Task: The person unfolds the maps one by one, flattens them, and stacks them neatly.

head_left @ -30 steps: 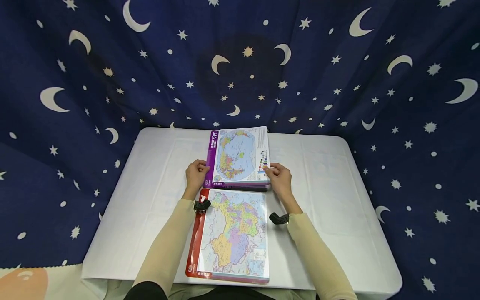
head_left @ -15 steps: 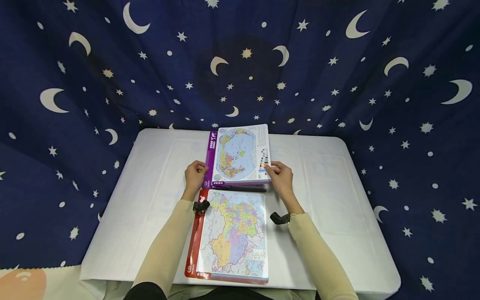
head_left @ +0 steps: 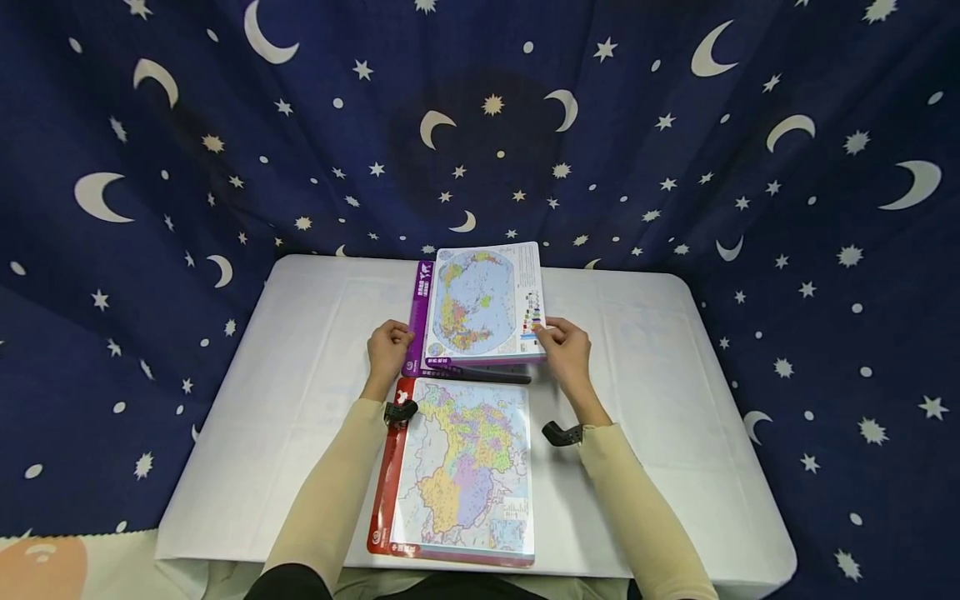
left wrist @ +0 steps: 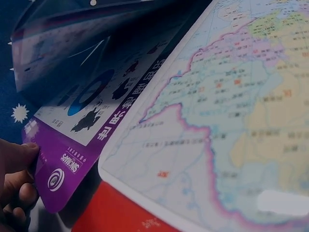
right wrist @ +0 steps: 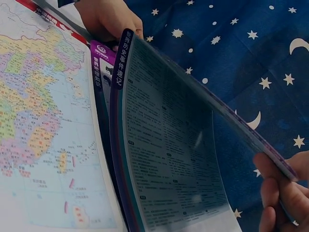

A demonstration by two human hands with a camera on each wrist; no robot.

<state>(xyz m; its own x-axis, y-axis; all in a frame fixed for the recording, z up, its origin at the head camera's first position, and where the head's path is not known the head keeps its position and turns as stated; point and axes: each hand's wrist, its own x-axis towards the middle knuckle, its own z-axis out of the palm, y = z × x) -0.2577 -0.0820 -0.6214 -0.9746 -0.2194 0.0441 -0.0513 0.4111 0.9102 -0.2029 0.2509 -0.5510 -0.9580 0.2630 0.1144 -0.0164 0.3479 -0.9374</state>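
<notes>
A purple-bordered world map sheet (head_left: 476,300) is tilted up at the far middle of the table. My right hand (head_left: 567,354) pinches its right edge, thumb on top and fingers beneath. In the right wrist view its dark underside (right wrist: 169,130), printed with small text, faces the camera. Under it lies a second purple-edged sheet (head_left: 413,362), mostly hidden, with dark silhouettes on it in the left wrist view. My left hand (head_left: 387,354) holds that sheet's left edge between thumb and fingers. Nearer me lies a red-bordered map (head_left: 465,467), flat on the table.
The white-covered table (head_left: 645,433) has rounded corners. A dark blue curtain (head_left: 480,125) with moons and stars rises right behind it and along both sides. Black wrist cameras (head_left: 561,434) are strapped at both sleeves.
My right hand has lifted the world map's right side and drawn it slightly right and away, showing more of the purple-edged sheet beneath. My left hand has stayed nearly in place.
</notes>
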